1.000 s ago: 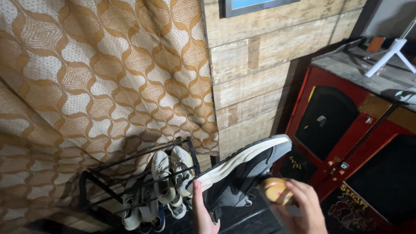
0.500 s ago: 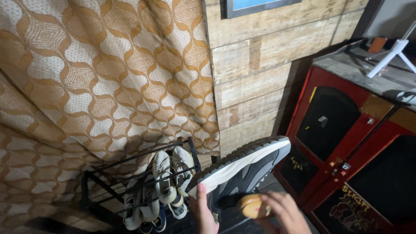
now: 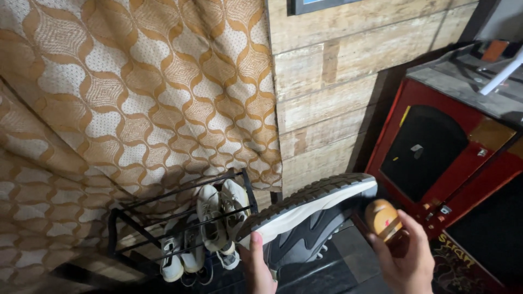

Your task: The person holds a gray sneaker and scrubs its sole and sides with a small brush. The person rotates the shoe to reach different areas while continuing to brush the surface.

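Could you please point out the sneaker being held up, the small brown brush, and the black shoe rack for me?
sneaker [image 3: 305,215], head view, on the white side of its sole.
brush [image 3: 382,218], head view, on its rounded brown back.
shoe rack [image 3: 180,190], head view, on its top black bar.

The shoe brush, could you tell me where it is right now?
In the right hand, low right of the head view, the shoe brush sits beside the sneaker.

Dim lower right, sharp brighter curtain [image 3: 125,92]
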